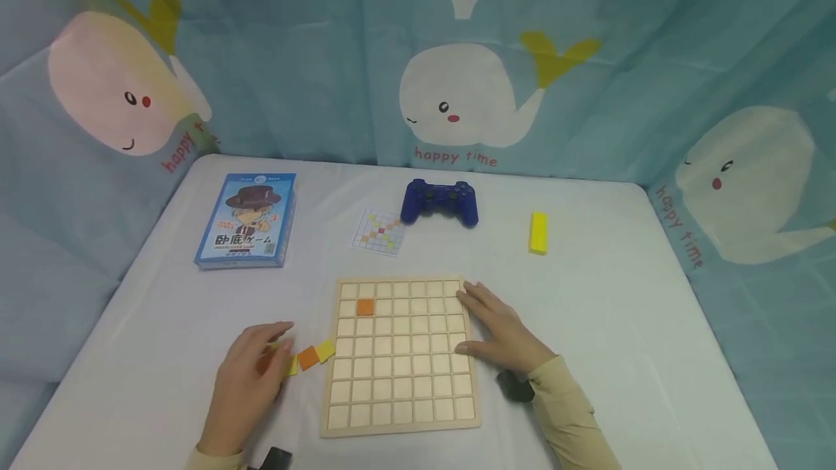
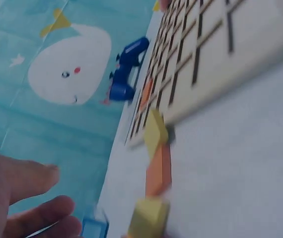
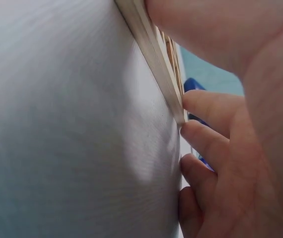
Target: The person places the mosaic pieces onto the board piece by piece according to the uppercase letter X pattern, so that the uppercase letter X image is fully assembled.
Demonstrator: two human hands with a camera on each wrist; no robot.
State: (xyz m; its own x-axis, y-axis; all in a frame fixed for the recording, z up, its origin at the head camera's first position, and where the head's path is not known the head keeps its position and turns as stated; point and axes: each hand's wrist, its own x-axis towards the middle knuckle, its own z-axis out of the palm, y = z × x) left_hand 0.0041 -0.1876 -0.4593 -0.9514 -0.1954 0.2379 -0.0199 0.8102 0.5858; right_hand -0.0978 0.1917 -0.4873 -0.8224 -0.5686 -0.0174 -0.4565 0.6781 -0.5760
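A wooden grid board (image 1: 403, 367) lies flat in front of me, with one orange square tile (image 1: 365, 307) in a cell near its upper left. Beside the board's left edge runs a row of tiles: a yellow tile (image 1: 325, 351), an orange tile (image 1: 308, 358) and more under my left hand (image 1: 251, 376). That hand hovers at the row's left end, and in the left wrist view its thumb and fingers show nothing between them. My right hand (image 1: 503, 332) rests on the board's right edge, fingers spread, the thumb on the frame too.
Behind the board lie a printed grid card (image 1: 377, 231), a blue game controller (image 1: 440, 201) and a yellow block (image 1: 538, 233). At the back left is a blue game box (image 1: 247, 220). A whale-patterned curtain (image 1: 339, 93) hangs behind the white table (image 1: 627, 310).
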